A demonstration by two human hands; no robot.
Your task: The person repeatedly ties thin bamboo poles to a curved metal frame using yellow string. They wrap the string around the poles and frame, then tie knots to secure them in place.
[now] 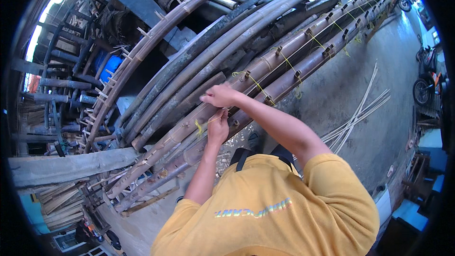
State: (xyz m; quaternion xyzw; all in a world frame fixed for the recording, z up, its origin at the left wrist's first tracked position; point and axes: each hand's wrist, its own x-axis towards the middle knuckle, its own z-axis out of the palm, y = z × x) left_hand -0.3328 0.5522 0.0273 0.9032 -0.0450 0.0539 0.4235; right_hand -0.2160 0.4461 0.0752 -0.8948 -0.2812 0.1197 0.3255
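Two long brown bamboo poles lie side by side in front of me, the far pole (265, 66) and the near pole (279, 84). Short bamboo pegs (297, 74) stick out along them, and thin yellow twine (286, 59) is strung between the pegs. Over the far pole, my right hand (220, 96) is curled closed, slightly smeared. Just below it, my left hand (218, 125) pinches what looks like a strand of twine by the poles. A loose yellow twine end (198, 127) hangs beside the left hand. Any strand inside my right fingers is hidden.
Several curved bamboo poles (208, 54) are stacked beyond the work. A bamboo ladder-like pole with pegs (142, 50) arches at left. Thin bamboo strips (358, 114) lie on the concrete floor (332, 80) to my right. A motorcycle (424, 87) stands at far right.
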